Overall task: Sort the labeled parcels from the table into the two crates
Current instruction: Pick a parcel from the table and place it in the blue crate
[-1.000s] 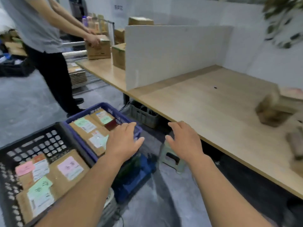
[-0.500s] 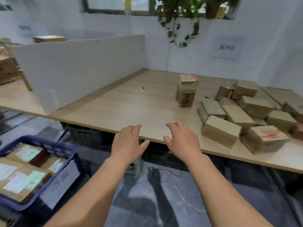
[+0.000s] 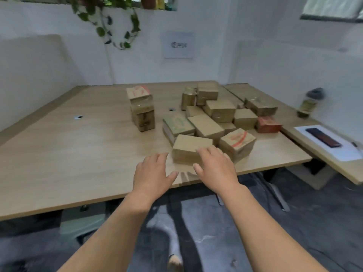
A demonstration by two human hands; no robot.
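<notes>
At the near edge of the wooden table, a plain brown cardboard parcel lies flat, the closest of a loose pile. The right hand is spread wide, fingers straight, its fingertips over the parcel's near top edge; whether they touch it cannot be told. The left hand is likewise spread and holds nothing, palm down above the table just left of the parcel and apart from it.

Touching the parcel on its right sits a red-marked parcel, tilted. Just behind lies a green-labelled parcel, beside further plain brown parcels heaped against one another. A reddish-brown parcel rests at the pile's right edge. Left of the pile and apart from it stands a stack of two parcels, the upper one bearing a red mark.

To the right, on an adjoining tabletop, a dark flat device lies on a white sheet, and a bottle stands upright near the wall. A paper sign is fixed to the white wall behind; its writing is too blurred to read. A trailing plant hangs at upper left.
</notes>
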